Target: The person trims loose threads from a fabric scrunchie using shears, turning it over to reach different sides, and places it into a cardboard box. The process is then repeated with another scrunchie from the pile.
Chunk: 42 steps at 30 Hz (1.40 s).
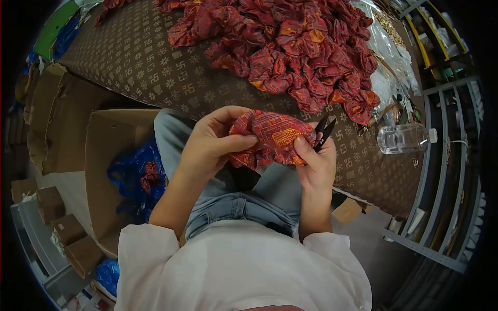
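A red patterned fabric piece (277, 132) with an orange diamond motif is stretched between my two hands above my lap. My left hand (220, 137) pinches its left end between thumb and fingers. My right hand (317, 158) grips the right end, thumb on top. Black scissors (324, 130) stick up from my right hand, tucked among its fingers. Beyond the hands, a large heap of similar red fabric pieces (311, 57) lies on the brown patterned table cover (181, 67).
A clear plastic bottle (404, 139) lies on the table's right side. At the left stands an open cardboard box (106, 176) with a blue plastic bag (136, 171) in it. Metal shelving (441, 171) rises at the right, and small cartons (70, 228) sit at the lower left.
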Available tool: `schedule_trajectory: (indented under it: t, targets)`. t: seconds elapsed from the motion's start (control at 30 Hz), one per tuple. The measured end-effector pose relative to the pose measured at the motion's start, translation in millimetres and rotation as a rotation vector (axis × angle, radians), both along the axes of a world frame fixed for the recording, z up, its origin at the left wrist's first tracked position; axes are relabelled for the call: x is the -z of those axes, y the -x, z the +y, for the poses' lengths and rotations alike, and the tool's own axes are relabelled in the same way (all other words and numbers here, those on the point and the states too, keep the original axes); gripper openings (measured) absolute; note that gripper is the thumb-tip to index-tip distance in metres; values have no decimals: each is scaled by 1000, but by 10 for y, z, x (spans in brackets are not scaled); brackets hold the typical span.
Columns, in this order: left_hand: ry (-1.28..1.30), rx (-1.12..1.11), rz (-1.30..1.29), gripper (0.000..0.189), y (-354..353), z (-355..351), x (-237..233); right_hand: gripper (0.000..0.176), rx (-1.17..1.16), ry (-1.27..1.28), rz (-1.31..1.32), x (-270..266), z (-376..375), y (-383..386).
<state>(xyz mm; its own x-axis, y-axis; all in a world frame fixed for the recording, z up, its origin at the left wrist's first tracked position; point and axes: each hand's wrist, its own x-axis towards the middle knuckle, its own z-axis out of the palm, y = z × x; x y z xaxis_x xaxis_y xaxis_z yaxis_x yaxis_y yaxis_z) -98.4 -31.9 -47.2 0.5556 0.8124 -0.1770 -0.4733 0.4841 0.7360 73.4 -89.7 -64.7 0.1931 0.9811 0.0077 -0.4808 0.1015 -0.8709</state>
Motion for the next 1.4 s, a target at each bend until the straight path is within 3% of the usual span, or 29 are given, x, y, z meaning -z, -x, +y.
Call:
schedule_trajectory:
  t: [0.17, 0.23, 0.27, 0.37, 0.43, 0.47, 0.5, 0.6, 0.63, 0.7, 0.77, 0.83, 0.93, 1.17, 1.27, 1.33, 1.4]
  targets:
    - [171, -94, -132, 36, 198, -79, 25, 14, -151, 106, 263, -39, 98, 226]
    - [172, -128, -128, 35, 214, -111, -21, 24, -105, 19, 11, -32, 119, 258]
    - [121, -147, -74, 35, 204, -129, -35, 24, -115, 16, 5, -50, 127, 250]
    - [-33, -151, 44, 35, 119, -92, -39, 50, 112, -155, -224, -97, 153, 122]
    - [-137, -123, 112, 35, 47, -48, -38, 49, 67, -99, -344, -248, 118, 177]
    - [-141, -58, 110, 37, 24, -31, -44, 41, 23, -68, -610, -254, 104, 115]
    - [-148, 8, 109, 39, -1, -17, -37, 41, 42, -56, -615, -245, 81, 93]
    - [-291, 172, 142, 40, -101, 16, 17, 18, 163, 74, -305, -225, 62, 15]
    - [-203, 282, 119, 43, -131, 35, 42, 18, 179, 80, -306, -216, 69, -38]
    - [-221, 304, 126, 45, -142, 109, 18, 11, 55, 61, 100, -186, 72, -151]
    - [-236, 328, 115, 52, -167, 176, 11, 9, 10, 84, 169, -150, 54, -231]
    - [-228, 343, 67, 53, -228, 198, 34, 12, -68, 138, 476, -132, 42, -258]
    - [-166, 371, 14, 55, -282, 222, 109, 16, -142, 326, 659, -105, 44, -324]
    - [53, 453, -52, 51, -381, 250, 197, 20, -176, 381, 804, -70, 24, -375]
    - [-43, 400, 147, 53, -282, 240, 154, 21, 83, 154, 115, -98, 62, -216]
    - [-59, 267, 202, 47, -87, 237, 235, 22, 237, 26, -281, 210, 93, -358]
    - [-112, 201, 163, 37, 249, 222, 337, 21, 111, 38, -142, 199, 154, -542]
